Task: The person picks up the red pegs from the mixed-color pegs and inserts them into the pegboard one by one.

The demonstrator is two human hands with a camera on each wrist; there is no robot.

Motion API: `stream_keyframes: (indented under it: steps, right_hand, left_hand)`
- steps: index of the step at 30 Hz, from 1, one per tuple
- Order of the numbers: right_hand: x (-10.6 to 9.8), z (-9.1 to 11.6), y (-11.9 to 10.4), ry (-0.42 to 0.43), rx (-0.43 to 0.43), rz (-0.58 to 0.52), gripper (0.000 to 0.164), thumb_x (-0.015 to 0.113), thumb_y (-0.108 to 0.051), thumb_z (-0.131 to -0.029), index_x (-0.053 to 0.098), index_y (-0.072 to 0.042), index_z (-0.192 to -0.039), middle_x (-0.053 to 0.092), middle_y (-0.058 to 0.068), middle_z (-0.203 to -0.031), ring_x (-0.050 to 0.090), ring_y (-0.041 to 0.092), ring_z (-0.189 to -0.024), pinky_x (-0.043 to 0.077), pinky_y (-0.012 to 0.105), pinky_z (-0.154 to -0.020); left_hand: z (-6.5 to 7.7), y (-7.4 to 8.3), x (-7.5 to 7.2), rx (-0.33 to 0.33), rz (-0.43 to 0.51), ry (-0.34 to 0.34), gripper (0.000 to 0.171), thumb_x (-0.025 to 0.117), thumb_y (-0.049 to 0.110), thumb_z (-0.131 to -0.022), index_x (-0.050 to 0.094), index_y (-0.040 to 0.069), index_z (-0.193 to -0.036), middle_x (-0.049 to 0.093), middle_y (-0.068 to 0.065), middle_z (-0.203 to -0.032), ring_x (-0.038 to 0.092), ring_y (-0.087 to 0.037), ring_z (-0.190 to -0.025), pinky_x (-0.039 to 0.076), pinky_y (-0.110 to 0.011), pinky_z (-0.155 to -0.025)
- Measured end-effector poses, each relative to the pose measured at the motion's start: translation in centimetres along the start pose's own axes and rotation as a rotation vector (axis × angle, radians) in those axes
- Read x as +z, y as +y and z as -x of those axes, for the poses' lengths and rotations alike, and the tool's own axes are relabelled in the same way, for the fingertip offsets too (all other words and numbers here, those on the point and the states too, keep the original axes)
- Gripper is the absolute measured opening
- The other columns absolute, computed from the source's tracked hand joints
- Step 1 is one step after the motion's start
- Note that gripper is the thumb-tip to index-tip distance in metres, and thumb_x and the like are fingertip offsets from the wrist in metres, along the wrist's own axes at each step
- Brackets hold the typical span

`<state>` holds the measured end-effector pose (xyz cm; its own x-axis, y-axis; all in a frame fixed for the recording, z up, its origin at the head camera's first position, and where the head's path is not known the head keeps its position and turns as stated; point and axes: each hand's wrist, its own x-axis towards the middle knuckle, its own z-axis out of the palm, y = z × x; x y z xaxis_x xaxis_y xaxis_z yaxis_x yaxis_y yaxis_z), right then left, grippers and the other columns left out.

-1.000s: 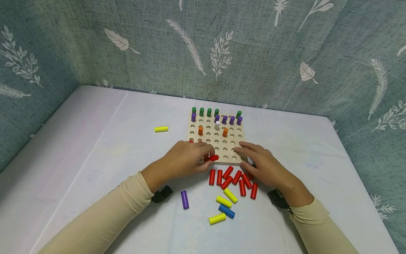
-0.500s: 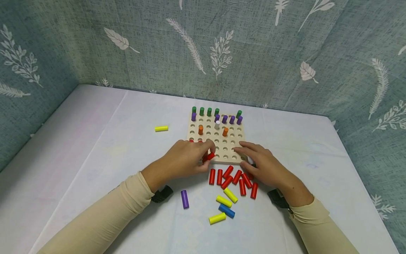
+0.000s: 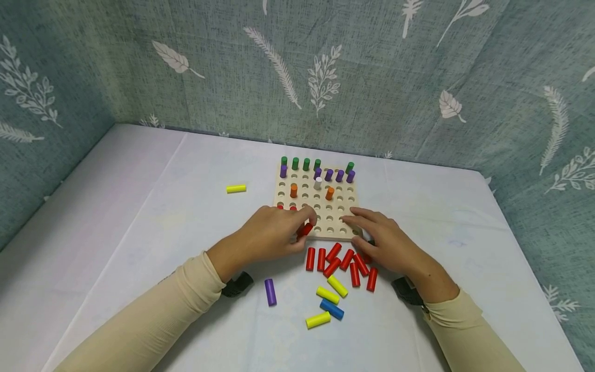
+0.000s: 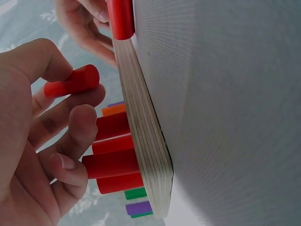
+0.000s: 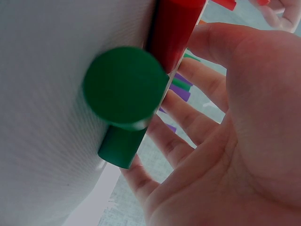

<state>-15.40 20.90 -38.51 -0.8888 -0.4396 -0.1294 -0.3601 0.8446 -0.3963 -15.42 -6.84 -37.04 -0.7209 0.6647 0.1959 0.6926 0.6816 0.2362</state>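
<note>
A red peg (image 3: 305,230) is pinched between the thumb and index finger of my left hand (image 3: 269,232), above the near left part of the wooden pegboard (image 3: 334,224). In the left wrist view this peg (image 4: 84,80) is tilted and apart from the board. Several red pegs (image 4: 115,162) stand in the board beside my left fingers. My right hand (image 3: 388,242) rests at the board's right edge, fingers spread and holding nothing. Two green pegs (image 5: 124,89) and a red peg (image 5: 175,35) lie near its palm in the right wrist view.
Several loose red pegs (image 3: 332,267) lie before the board. Nearer are yellow pegs (image 3: 318,320), a blue peg (image 3: 332,309) and a purple peg (image 3: 270,292). Another yellow peg (image 3: 236,189) lies left. Green pegs (image 3: 306,164), purple pegs (image 3: 340,176), orange pegs (image 3: 294,191) and a white peg (image 3: 318,183) stand in holes.
The red peg in my left fingers has turned from nearly level, pointing right, to a steeper tilt and drawn in towards the hand. My right hand has stayed still.
</note>
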Motion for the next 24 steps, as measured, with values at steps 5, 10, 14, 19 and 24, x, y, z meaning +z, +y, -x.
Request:
stream_keyframes:
  steps: [5, 10, 14, 19, 24]
  right_hand:
    - [0.05, -0.02, 0.08, -0.002, 0.002, -0.001, 0.055, 0.066, -0.03, -0.097, 0.048, -0.028, -0.149, 0.034, 0.006, -0.162, 0.032, 0.037, -0.148, 0.03, 0.065, -0.114]
    - [0.04, -0.03, 0.07, -0.005, 0.014, -0.005, 0.055, 0.066, -0.031, -0.097, 0.048, -0.029, -0.149, 0.034, 0.006, -0.162, 0.032, 0.037, -0.148, 0.031, 0.065, -0.114]
    - [0.11, 0.02, 0.06, -0.006, 0.007, -0.003, 0.055, 0.066, -0.03, -0.096, 0.048, -0.028, -0.149, 0.035, 0.006, -0.161, 0.032, 0.037, -0.148, 0.028, 0.065, -0.115]
    - [0.03, 0.04, 0.05, 0.0, 0.007, 0.006, 0.055, 0.066, -0.03, -0.096, 0.048, -0.028, -0.149, 0.035, 0.007, -0.161, 0.033, 0.037, -0.147, 0.03, 0.066, -0.114]
    - [-0.11, -0.08, 0.02, -0.002, 0.006, 0.004, 0.055, 0.067, -0.03, -0.096, 0.049, -0.027, -0.148, 0.035, 0.007, -0.161, 0.033, 0.037, -0.147, 0.031, 0.065, -0.114]
  left_hand:
    - [0.01, 0.03, -0.01, -0.001, -0.002, -0.004, 0.027, 0.068, 0.023, -0.089, 0.059, 0.02, -0.113, 0.049, 0.013, -0.057, 0.038, -0.003, -0.048, 0.028, -0.019, -0.046]
    - [0.0, 0.09, -0.12, -0.005, 0.004, -0.009, 0.026, 0.068, 0.024, -0.089, 0.059, 0.021, -0.113, 0.049, 0.013, -0.058, 0.039, -0.004, -0.048, 0.029, -0.019, -0.046]
    - [0.08, 0.17, -0.15, -0.004, 0.004, -0.006, 0.026, 0.068, 0.024, -0.089, 0.059, 0.021, -0.113, 0.05, 0.012, -0.058, 0.038, -0.003, -0.048, 0.028, -0.019, -0.046]
    - [-0.06, 0.25, -0.13, 0.004, 0.009, 0.016, 0.027, 0.068, 0.024, -0.09, 0.059, 0.021, -0.115, 0.055, 0.013, -0.062, 0.04, -0.002, -0.048, 0.031, -0.018, -0.046]
    - [-0.16, 0.27, -0.31, 0.003, 0.009, 0.012, 0.028, 0.069, 0.024, -0.09, 0.06, 0.02, -0.117, 0.053, 0.012, -0.062, 0.038, -0.003, -0.048, 0.03, -0.018, -0.045]
